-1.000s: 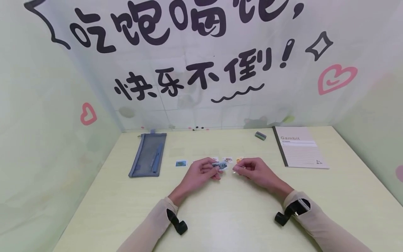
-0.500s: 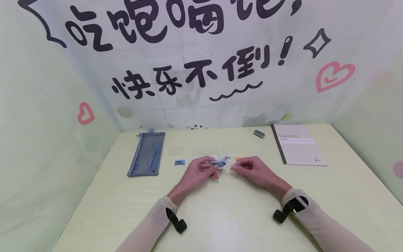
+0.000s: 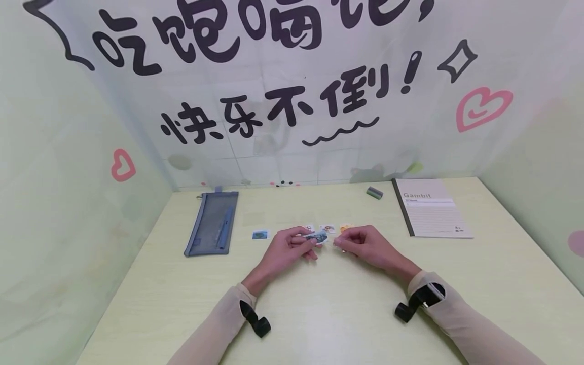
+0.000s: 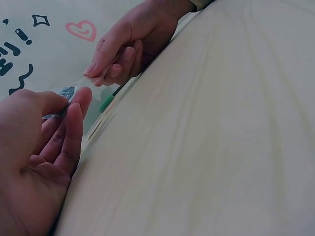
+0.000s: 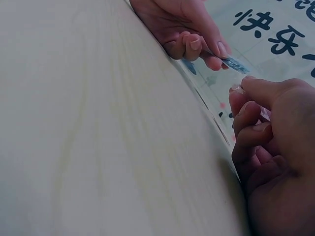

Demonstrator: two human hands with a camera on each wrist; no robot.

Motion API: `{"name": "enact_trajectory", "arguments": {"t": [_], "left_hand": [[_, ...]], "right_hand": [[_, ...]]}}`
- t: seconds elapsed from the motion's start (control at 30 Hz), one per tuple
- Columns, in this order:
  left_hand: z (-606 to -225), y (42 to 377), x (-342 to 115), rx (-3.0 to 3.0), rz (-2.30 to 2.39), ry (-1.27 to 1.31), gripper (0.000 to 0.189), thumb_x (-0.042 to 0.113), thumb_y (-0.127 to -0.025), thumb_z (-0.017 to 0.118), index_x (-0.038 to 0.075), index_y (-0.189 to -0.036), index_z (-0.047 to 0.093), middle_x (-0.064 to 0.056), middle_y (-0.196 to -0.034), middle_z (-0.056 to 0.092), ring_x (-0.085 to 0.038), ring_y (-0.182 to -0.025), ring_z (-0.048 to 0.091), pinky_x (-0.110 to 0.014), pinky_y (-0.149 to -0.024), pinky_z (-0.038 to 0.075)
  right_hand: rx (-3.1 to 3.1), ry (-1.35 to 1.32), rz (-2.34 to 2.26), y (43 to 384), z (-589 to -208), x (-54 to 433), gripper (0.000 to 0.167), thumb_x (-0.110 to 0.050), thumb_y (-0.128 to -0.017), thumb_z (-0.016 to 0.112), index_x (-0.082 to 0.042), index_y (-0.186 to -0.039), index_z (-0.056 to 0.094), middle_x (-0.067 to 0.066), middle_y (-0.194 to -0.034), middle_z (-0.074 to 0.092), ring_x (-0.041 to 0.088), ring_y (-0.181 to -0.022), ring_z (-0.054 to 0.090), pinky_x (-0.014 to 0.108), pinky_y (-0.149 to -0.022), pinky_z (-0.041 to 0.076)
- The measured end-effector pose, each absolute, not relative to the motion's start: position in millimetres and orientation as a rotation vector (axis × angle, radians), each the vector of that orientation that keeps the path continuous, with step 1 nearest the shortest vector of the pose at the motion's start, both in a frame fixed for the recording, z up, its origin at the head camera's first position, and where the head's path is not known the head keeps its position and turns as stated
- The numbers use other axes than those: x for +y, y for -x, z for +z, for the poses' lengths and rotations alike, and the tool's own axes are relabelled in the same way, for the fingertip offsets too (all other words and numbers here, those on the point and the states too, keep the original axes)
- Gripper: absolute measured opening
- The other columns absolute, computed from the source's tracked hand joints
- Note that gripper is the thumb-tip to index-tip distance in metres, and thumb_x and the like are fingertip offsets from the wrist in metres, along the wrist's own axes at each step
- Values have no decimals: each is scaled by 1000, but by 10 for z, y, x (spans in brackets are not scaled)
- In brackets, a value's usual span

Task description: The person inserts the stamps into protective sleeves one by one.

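Observation:
My left hand point(image 3: 288, 248) pinches a small blue picture card point(image 3: 317, 238) between thumb and fingers, above the table. Close to its right, my right hand point(image 3: 368, 244) pinches thin clear plastic film point(image 4: 93, 81) between thumb and index finger. In the left wrist view the film spans the narrow gap between the card and the right fingertips. The right wrist view has the card point(image 5: 236, 65) sticking out of the left hand toward the right thumb. Behind the hands lie small picture cards in a row, a blue one point(image 3: 260, 234) at its left end and an orange one point(image 3: 347, 227) partly hidden.
On the left of the table point(image 3: 315, 314) lies a blue mesh pencil case point(image 3: 212, 223) with a blue pen inside. A small green-and-grey eraser-like block point(image 3: 374, 192) is at the back. A notebook point(image 3: 433, 210) marked "Gambit" lies at the back right, before a printed cloth backdrop.
The right hand has come slightly closer to the card, with its fingertips still pinched. The left hand keeps its hold almost unmoved. The head view has shifted a little.

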State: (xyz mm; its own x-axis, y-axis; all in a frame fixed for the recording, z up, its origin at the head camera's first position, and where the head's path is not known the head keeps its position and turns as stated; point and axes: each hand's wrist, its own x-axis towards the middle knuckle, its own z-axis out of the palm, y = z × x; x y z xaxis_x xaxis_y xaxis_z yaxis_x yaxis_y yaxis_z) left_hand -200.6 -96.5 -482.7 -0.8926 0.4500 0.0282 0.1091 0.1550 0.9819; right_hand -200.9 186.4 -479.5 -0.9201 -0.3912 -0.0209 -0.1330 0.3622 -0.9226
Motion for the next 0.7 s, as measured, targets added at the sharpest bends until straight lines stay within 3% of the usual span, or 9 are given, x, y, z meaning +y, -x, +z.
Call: {"name": "enact_trajectory", "arguments": {"t": [0.47, 0.7], "left_hand": [[-4837, 2023, -967, 2142, 1820, -539, 24, 24, -107, 72, 6, -123, 69, -15, -96, 84, -17, -81, 80, -23, -75, 57], [-4831, 2019, -968, 2131, 1832, -520, 23, 21, -108, 71, 6, -124, 68, -18, -102, 84, -15, -82, 79, -23, -76, 59]], "right_hand": [[2357, 472, -1580, 1987, -4760, 1853, 24, -37, -104, 75, -15, -107, 83, 4, -80, 70, 13, -66, 59, 25, -65, 49], [2367, 511, -1549, 2000, -4780, 1854, 23, -38, -105, 74, -17, -103, 83, 3, -78, 69, 14, -65, 60, 26, -65, 50]]}}
